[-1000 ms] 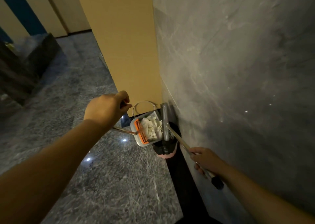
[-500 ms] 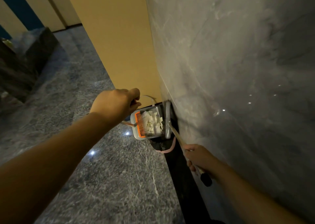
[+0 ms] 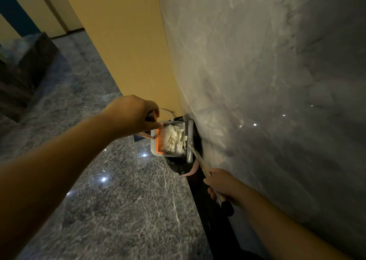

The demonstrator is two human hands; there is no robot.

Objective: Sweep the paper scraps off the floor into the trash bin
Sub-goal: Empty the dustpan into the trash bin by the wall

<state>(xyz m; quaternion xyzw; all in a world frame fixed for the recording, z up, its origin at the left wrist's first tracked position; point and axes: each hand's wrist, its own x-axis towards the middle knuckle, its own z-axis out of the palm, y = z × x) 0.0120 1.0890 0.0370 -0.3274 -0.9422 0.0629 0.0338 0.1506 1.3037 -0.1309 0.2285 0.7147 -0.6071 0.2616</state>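
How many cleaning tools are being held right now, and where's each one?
2. The dustpan, full of paper scraps, is in the left hand above the trash bin. The broom is in the right hand, by the wall.

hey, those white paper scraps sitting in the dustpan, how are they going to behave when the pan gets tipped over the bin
The paper scraps look thin and crumpled, so probably very light and floppy. They lie as a loose heap in the dustpan, so they will likely slide out in ones and twos, not as one lump. A few may flutter past the black-lined trash bin.
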